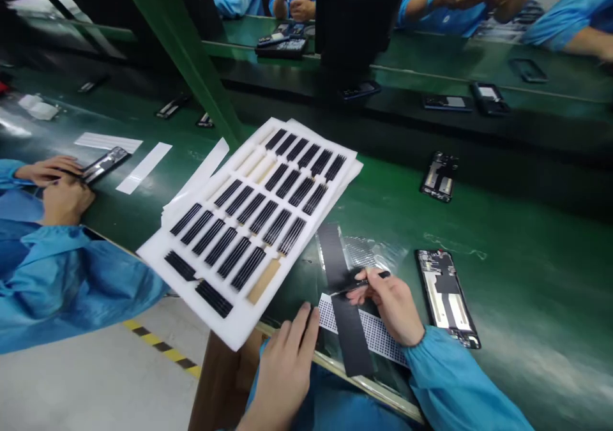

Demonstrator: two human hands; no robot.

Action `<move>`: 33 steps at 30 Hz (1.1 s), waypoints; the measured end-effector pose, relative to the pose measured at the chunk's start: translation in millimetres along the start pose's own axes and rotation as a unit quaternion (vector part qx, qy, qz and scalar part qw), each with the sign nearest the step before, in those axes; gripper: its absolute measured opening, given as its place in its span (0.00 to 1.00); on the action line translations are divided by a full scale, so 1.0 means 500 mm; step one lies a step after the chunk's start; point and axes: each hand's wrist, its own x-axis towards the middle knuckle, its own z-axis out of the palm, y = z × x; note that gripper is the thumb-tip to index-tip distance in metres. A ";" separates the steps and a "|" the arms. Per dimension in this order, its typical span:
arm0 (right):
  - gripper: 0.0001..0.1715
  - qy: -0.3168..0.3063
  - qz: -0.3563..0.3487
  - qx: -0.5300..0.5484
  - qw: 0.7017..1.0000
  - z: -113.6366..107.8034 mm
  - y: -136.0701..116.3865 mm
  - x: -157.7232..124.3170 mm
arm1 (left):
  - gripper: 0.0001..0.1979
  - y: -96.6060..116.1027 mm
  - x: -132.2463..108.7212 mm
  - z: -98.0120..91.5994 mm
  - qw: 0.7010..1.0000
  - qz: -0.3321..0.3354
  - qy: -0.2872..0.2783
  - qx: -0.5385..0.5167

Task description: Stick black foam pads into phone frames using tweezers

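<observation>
**Green assembly bench: a right hand is pinching a slim black piece**

A green steel post is rising behind the bench, and a yellow-and-black floor stripe is running across the grey floor at lower left. Co-workers in blue smocks are sitting along the far side, beyond a black monitor.

In the head view, the right hand is pressing thumb and fingers together on the slim black piece, which is too small to tell as tweezers or a strip. It is sitting just above a perforated white sheet, and a long black strip is lying across that sheet. The left hand is open, with its fingers spread, and its fingertips are resting at the sheet's near end. A clear plastic bag is lying just above the hands.

A white foam tray lined with rows of black strips is lying just left of the hands. A phone frame is lying to the right. Farther left, a co-worker's two hands are holding another phone frame beside white paper strips.
</observation>
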 end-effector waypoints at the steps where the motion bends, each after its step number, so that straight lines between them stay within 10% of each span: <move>1: 0.28 -0.010 -0.022 -0.041 0.999 0.005 0.009 -0.005 | 0.29 0.004 0.000 0.007 0.999 0.012 -0.006 0.031; 9: 0.16 -0.046 -0.270 -0.255 0.927 -0.014 0.039 -0.025 | 0.33 0.026 0.028 0.018 0.994 0.015 -0.047 0.094; 33: 0.21 -0.192 -0.373 -0.305 0.855 0.002 0.004 -0.008 | 0.28 0.010 0.027 0.027 0.999 0.038 -0.018 0.030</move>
